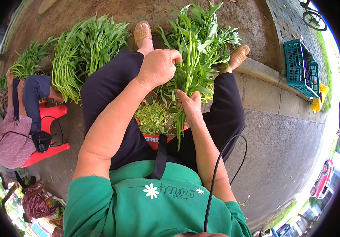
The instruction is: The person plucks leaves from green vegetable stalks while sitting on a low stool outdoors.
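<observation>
My right hand (190, 106) is wrapped round a bunch of long-stemmed leafy greens (180, 122) that look like water spinach. The cut stems hang below this hand, and the leafy tops rise above it. Just left of the bunch, my left hand (159, 68) is closed with its fingers curled toward the stalks; what sits in its fingertips is hidden. A loose heap of the same greens (223, 37) lies on the ground between my feet, beyond the bunch. Under my hands, between my knees, there is a pile of yellowish leaf and stem scraps (152, 114).
A bigger heap of greens (87, 55) lies to the left, by my left leg. Beside it another person (14, 134) sits on a red plastic stool (55, 114) with more greens (31, 59). A teal crate (296, 69) and a yellow bag (320, 98) stand by the kerb at right.
</observation>
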A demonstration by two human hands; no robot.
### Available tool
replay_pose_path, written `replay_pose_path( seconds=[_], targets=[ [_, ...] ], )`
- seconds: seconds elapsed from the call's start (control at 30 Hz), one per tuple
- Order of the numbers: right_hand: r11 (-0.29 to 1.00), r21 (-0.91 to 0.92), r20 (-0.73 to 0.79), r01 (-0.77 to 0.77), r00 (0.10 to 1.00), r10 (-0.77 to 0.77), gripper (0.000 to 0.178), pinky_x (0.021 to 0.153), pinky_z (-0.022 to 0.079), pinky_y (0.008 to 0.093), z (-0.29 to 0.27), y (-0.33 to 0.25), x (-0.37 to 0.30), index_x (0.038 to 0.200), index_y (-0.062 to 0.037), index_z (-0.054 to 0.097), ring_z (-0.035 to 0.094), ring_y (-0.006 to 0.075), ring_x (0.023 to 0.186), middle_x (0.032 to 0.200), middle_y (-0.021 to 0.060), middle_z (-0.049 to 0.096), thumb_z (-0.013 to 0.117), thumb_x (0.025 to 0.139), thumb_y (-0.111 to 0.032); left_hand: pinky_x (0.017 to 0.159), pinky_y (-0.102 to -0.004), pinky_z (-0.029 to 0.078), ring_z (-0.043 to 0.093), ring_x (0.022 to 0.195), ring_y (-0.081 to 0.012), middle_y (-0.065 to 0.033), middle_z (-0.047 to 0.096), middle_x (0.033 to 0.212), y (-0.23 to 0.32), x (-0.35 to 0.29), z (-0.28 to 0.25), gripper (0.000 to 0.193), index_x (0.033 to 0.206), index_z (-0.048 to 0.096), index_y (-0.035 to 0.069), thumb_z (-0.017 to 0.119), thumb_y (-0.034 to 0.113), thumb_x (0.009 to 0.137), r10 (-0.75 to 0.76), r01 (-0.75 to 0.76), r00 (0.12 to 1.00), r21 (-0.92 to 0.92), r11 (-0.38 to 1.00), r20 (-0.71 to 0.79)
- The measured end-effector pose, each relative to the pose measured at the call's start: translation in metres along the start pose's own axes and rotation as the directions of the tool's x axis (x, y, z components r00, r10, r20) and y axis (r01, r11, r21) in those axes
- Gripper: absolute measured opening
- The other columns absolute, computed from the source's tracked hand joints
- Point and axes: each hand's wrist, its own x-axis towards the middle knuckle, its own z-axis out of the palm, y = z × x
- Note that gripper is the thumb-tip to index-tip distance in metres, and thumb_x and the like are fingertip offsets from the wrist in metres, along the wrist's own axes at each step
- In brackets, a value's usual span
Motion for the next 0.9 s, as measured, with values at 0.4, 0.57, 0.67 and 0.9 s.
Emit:
replay_pose_path(
  seconds=[0.4, 0.57, 0.67, 0.9],
  targets=[
    [0.999, 0.013, -0.006, -0.033, 0.999, 0.033, 0.018, 0.043, 0.039, 0.024, -0.003, 0.01, 0.005, 0.084, 0.0004, 0.054, 0.048, 0.0102, 0.049, 0.064, 0.0024, 0.053, 0.064, 0.08, -0.014, 0.068, -0.0304, 0.048, 0.063, 0.071, -0.0195, -0.0122, 0.066, 0.076, -0.012, -0.017, -0.021, 0.014, 0.086, 0.066, 0.0, 0.062, 0.009, 0.075, 0.004, 0.09, 0.899, -0.195, 0.977, 0.437],
    [0.999, -0.007, -0.031, -0.051, 0.998, 0.051, 0.018, 0.044, 0.039, 0.0241, -0.001, 0.004, 0.002, 0.086, 0.0009, 0.055, 0.048, 0.0097, 0.049, 0.064, 0.0019, 0.053, 0.063, 0.081, -0.014, 0.059, -0.0325, 0.046, 0.059, 0.059, -0.0197, -0.0108, 0.064, 0.066, -0.014, -0.031, -0.029, 0.016, 0.078, 0.067, 0.001, 0.064, 0.015, 0.071, 0.029, 0.063, 0.647, -0.091, 0.994, 0.762],
    [0.999, -0.01, -0.056, -0.042, 0.998, 0.041, 0.016, 0.043, 0.038, 0.0238, 0.002, 0.003, 0.002, 0.078, -0.0005, 0.055, 0.047, 0.0096, 0.046, 0.059, 0.0019, 0.052, 0.064, 0.08, -0.014, 0.058, -0.0332, 0.046, 0.058, 0.058, -0.0202, -0.0109, 0.063, 0.065, -0.013, -0.035, -0.026, 0.015, 0.078, 0.068, 0.002, 0.064, 0.013, 0.069, 0.038, 0.013, 0.548, -0.055, 0.998, 0.835],
    [0.997, -0.046, -0.072, -0.064, 0.996, 0.061, 0.018, 0.042, 0.039, 0.0255, 0.0, 0.008, 0.004, 0.08, -0.0002, 0.055, 0.047, 0.0102, 0.047, 0.06, 0.0018, 0.052, 0.064, 0.079, -0.016, 0.064, -0.0343, 0.049, 0.063, 0.067, -0.0231, -0.0121, 0.066, 0.07, -0.009, -0.039, -0.015, 0.014, 0.077, 0.069, 0.002, 0.064, 0.008, 0.066, 0.124, -0.038, 0.483, -0.121, 0.992, 0.866]
  ],
)
